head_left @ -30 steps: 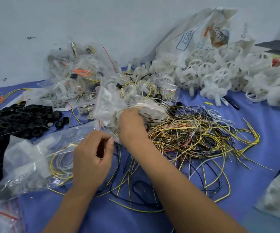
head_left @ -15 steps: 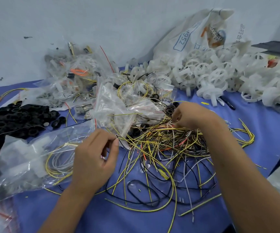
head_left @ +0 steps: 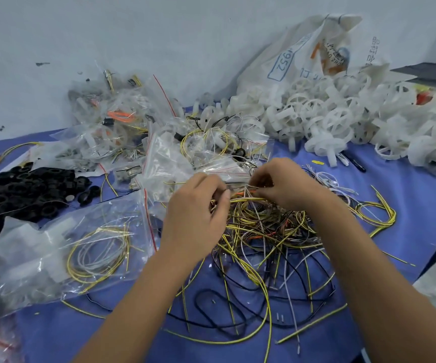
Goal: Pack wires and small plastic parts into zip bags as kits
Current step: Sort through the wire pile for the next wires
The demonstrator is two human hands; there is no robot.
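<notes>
Together, the left hand (head_left: pixel 195 216) and right hand (head_left: pixel 287 183) pinch thin strands above the tangled wires (head_left: pixel 269 231) mid-table (head_left: pixel 408 195), zip bag (head_left: pixel 62 252) near its left edge.

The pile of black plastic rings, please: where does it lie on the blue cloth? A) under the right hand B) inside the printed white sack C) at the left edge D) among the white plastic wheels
C: the pile of black plastic rings lies at the left edge of the blue cloth.
</notes>
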